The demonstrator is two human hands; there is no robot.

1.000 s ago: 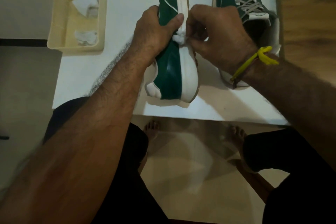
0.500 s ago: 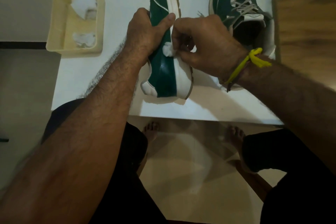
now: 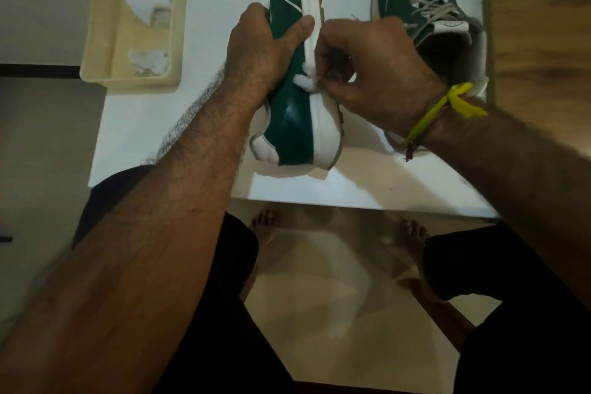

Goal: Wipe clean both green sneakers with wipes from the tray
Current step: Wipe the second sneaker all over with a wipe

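A green sneaker with a white sole (image 3: 292, 125) stands tipped on its side on the white table (image 3: 204, 125), heel toward me. My left hand (image 3: 262, 54) grips its upper, thumb across the green side. My right hand (image 3: 374, 73) pinches a small crumpled white wipe (image 3: 306, 79) against the edge where the green side meets the white sole. The second green sneaker (image 3: 425, 9) stands upright at the back right, partly hidden by my right hand. A cream tray (image 3: 99, 38) at the back left holds two white wipes (image 3: 147, 3).
A wooden surface (image 3: 540, 25) borders the table on the right. My knees and bare feet are below the table's near edge, over a pale tiled floor (image 3: 335, 313). A yellow band circles my right wrist.
The wipe has shifted a little along the sneaker's side, between the sole and the green panel. My left hand keeps its grip. The sneaker has hardly moved.
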